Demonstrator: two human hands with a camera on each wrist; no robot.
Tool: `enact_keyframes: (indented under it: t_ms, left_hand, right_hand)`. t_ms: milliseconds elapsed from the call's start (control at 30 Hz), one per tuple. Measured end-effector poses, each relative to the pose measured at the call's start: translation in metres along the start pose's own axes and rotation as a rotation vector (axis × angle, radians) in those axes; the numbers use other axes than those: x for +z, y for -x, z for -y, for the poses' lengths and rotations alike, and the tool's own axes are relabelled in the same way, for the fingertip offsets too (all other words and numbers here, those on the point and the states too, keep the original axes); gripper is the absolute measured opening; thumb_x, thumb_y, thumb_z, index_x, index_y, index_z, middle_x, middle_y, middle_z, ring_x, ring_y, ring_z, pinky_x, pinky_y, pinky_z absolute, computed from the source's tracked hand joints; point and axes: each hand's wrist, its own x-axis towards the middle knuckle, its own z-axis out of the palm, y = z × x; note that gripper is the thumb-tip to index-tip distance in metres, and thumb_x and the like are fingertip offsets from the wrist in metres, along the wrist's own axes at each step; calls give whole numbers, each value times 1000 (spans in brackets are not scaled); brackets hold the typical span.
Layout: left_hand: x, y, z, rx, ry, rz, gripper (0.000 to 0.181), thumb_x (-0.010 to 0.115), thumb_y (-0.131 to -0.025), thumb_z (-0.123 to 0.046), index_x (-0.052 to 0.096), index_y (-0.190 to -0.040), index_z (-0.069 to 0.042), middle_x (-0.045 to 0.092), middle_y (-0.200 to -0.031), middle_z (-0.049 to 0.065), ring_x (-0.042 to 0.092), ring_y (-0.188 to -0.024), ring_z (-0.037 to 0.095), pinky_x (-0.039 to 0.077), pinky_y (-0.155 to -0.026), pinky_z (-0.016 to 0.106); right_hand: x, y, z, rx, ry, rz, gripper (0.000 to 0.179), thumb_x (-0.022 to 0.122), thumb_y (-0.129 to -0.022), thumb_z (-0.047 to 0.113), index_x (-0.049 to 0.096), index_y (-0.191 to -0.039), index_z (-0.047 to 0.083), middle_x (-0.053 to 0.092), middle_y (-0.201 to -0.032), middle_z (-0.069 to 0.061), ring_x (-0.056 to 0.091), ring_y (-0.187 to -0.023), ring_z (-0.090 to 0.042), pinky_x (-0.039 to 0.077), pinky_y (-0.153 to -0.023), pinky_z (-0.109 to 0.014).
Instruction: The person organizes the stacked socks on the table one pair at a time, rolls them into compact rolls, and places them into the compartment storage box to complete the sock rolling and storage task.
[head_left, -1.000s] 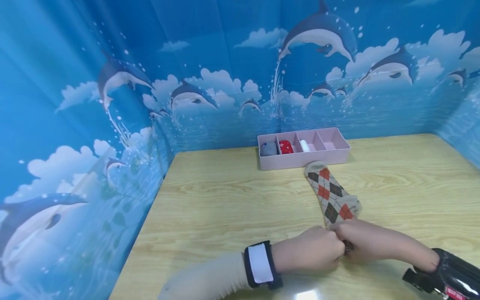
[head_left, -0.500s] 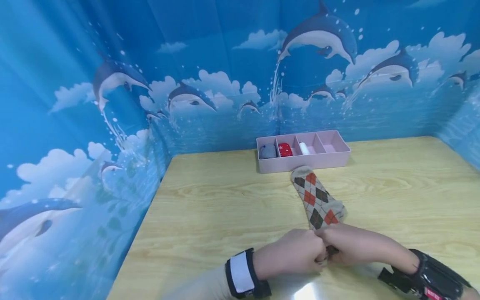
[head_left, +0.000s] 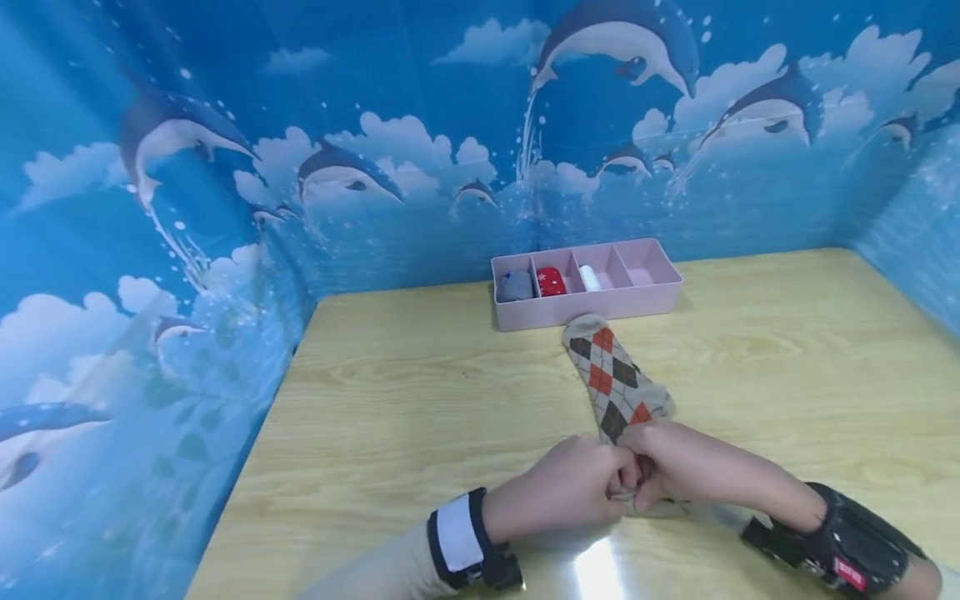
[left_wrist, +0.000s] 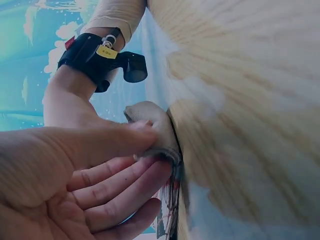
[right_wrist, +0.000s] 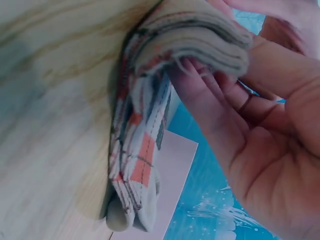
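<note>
A pair of beige argyle socks (head_left: 611, 375) with orange and dark diamonds lies on the table, toes toward the box. At the near end my left hand (head_left: 562, 487) pinches the cuff between thumb and fingers, as the left wrist view shows on the beige sock edge (left_wrist: 155, 125). Beside it my right hand (head_left: 690, 467) holds the same end. In the right wrist view the layered cuff (right_wrist: 200, 50) is bent over, with right-hand fingers (right_wrist: 200, 100) tucked under it. My hands partly hide this end in the head view.
Behind the socks stands a pink divided box (head_left: 585, 310). Its compartments hold a grey rolled item (head_left: 515, 286), a red patterned one (head_left: 551, 282) and a white one (head_left: 589, 278). A dolphin-print curtain (head_left: 420, 208) borders the wooden table (head_left: 405, 392).
The socks and both hands have shifted left in the head view, partly as the view itself moved. A beige cuff edge now shows below the hands, where dark patterned fabric showed between them before.
</note>
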Motion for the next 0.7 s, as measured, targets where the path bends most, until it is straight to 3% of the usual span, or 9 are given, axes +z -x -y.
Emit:
enact_keyframes:
  t_ms: [133,233,367,533,700]
  left_hand:
    - [1,1,0,14,18,-14,11,72,-87,-8,77,-87,-17,44,-56,-13,37,-53,-5,29,-53,9]
    - [2,1,1,23,54,-38,14,71,-87,-6,76,-77,-15,36,-51,-12,32,-48,-5,26,-48,11]
    - [5,1,2,9,82,-56,16,73,-89,-9,78,-75,-16,47,-50,-13,34,-46,-8,29,-47,9]
    - [7,-1,2,-23,56,-60,8,75,-91,-18,82,-90,-20,74,-73,-13,48,-57,-13,38,-58,4]
    - [7,-1,1,-38,-33,-97,7,76,-90,-23,82,-94,-26,76,-82,-17,54,-65,-13,38,-60,5]
  right_hand:
    - [-5,1,3,-4,49,-20,26,88,-70,6,68,-77,21,59,-73,17,49,-67,8,48,-58,-18]
    - [-7,4,7,-22,85,-16,23,84,-77,6,69,-74,23,57,-72,20,45,-66,9,44,-56,-16]
    - [-2,11,13,-67,183,-36,29,81,-81,9,63,-64,24,49,-68,20,36,-61,8,36,-52,-15]
    - [6,12,17,-5,279,-66,33,83,-75,8,57,-61,23,46,-64,18,32,-58,4,33,-51,-17]
    - [3,10,11,6,167,-38,31,81,-78,5,59,-65,21,45,-63,16,35,-58,5,35,-51,-17]
